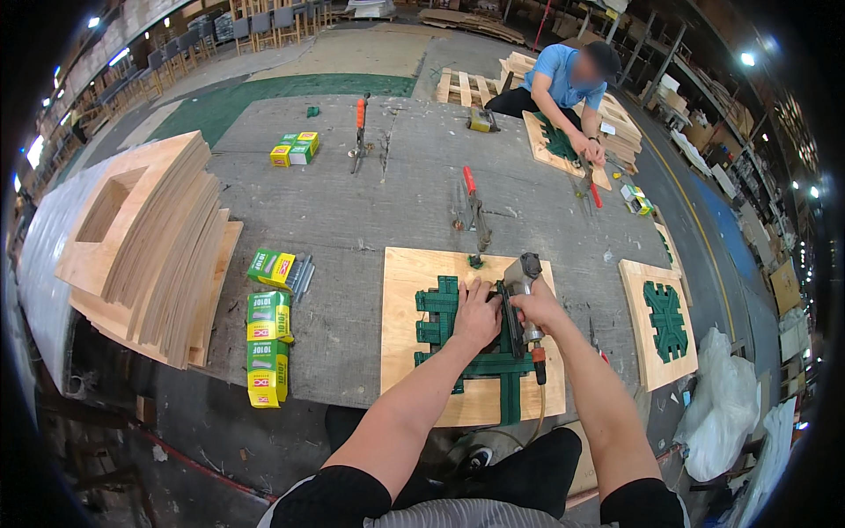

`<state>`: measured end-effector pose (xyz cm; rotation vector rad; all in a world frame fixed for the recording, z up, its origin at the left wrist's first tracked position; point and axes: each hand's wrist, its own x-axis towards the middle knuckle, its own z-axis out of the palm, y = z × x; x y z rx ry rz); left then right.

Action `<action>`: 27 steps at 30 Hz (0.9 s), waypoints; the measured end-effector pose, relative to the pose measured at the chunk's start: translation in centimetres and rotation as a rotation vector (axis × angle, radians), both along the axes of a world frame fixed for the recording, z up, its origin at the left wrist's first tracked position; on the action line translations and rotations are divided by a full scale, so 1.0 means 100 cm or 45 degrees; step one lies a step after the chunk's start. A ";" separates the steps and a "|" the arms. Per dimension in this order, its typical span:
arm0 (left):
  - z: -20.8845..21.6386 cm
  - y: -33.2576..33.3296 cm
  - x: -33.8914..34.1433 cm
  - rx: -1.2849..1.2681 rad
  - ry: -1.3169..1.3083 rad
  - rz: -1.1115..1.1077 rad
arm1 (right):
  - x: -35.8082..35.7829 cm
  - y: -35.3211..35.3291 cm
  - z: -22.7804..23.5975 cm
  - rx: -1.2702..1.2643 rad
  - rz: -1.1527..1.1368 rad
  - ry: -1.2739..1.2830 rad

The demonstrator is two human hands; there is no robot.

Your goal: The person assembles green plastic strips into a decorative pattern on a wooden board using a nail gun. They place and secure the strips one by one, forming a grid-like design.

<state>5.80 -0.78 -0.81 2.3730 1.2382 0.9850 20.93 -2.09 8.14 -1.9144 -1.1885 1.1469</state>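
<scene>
A pale plywood board [399, 387] lies at the near edge of the table, with dark green webbing straps [510, 398] crossing over its middle. My left hand [476, 317] presses on the straps, its fingers stretched out and spread. Beside it, my right hand [539, 306] is wrapped round the grip of a grey and black pneumatic staple gun [525, 268]. The gun's nose is down over the straps close to my left fingers, and its exact contact point is hidden. An air hose [539, 414] runs from its orange and black fitting toward me.
Stacked plywood frames [132, 255] stand left, near green-yellow staple boxes [268, 365]. Red-handled tools [475, 207] and an orange-handled one [359, 132] lie farther back. A finished-looking webbed board [664, 321] is at right. Across the table, a co-worker [563, 88] handles another board.
</scene>
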 end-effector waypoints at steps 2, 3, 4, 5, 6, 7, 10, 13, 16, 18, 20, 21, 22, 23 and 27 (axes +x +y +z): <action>0.000 -0.001 -0.001 -0.019 -0.005 -0.005 | 0.001 0.000 0.003 0.001 0.020 0.007; 0.000 0.000 -0.001 -0.029 -0.007 -0.007 | 0.001 0.001 0.005 0.015 0.000 -0.010; 0.000 -0.001 -0.001 -0.019 -0.012 -0.003 | 0.003 -0.001 0.003 0.020 -0.022 -0.027; 0.001 -0.001 -0.001 -0.010 -0.016 0.001 | 0.005 -0.002 0.002 0.026 -0.044 -0.044; 0.001 0.000 0.000 -0.001 -0.021 0.005 | 0.006 0.000 0.001 0.024 -0.022 -0.077; 0.002 0.000 0.001 -0.008 -0.022 0.003 | 0.009 0.003 0.001 0.020 -0.006 -0.109; 0.002 0.000 0.001 -0.020 -0.025 0.005 | 0.012 -0.001 -0.001 0.001 -0.011 -0.080; 0.001 -0.001 0.000 -0.006 -0.035 0.009 | 0.015 0.000 0.000 0.000 -0.044 -0.069; 0.002 -0.002 0.004 0.002 -0.050 -0.007 | 0.023 -0.001 -0.001 0.015 -0.070 -0.094; 0.002 -0.001 0.001 -0.018 -0.042 -0.007 | 0.024 -0.004 0.003 0.006 -0.103 -0.020; 0.000 0.000 -0.001 -0.031 -0.040 -0.003 | 0.029 -0.009 0.007 -0.021 -0.162 0.128; -0.001 0.000 -0.003 -0.039 -0.037 0.003 | 0.032 -0.008 0.009 -0.040 -0.191 0.157; 0.000 -0.003 0.002 -0.029 -0.058 -0.014 | 0.049 -0.013 0.006 -0.058 -0.247 0.172; 0.000 -0.004 0.005 -0.031 -0.055 -0.022 | 0.063 -0.018 0.001 -0.083 -0.296 0.197; -0.003 0.000 0.000 0.031 -0.046 0.014 | 0.092 -0.027 -0.023 -0.126 -0.384 0.240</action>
